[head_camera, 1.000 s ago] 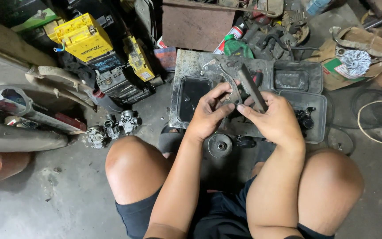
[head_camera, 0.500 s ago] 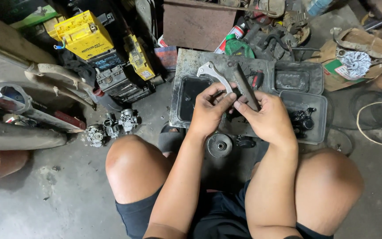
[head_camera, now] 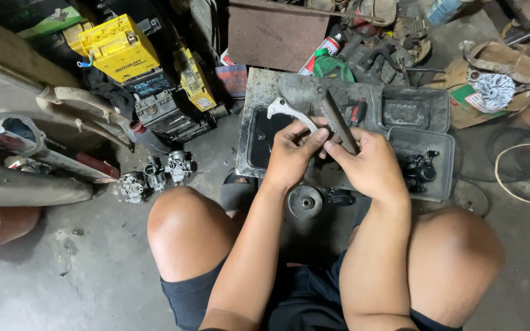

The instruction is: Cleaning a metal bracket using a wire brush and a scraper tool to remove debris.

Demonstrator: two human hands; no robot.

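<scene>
The person squats on a stained concrete floor (head_camera: pixel 93 270) above a grey moulded plastic parts tray (head_camera: pixel 418 113), taken here as the landmark.

Left hand (head_camera: pixel 292 156): over the tray's near-left compartment, fingers closed on the shank of a curved bare-metal lever (head_camera: pixel 284 109), whose forked end projects up and left, clear of the tray.

Right hand (head_camera: pixel 372 165): over the tray's centre, closed around a long, flat dark metal file (head_camera: pixel 338 125), which angles up and away from the knuckles. File and lever meet between the two thumbs; the exact contact is hidden.

Nearby: a round grey pulley (head_camera: pixel 305 202) on the floor just below the tray; small carburettors (head_camera: pixel 157 175) well left of it; yellow batteries (head_camera: pixel 121 49) far left, beyond the tray's top edge.

Risk, in my judgement: both grips are fingertip holds on oily-looking metal. A slip would drive the file edge onto the left thumb, or drop the lever among the tray's loose black parts (head_camera: pixel 421 168).
</scene>
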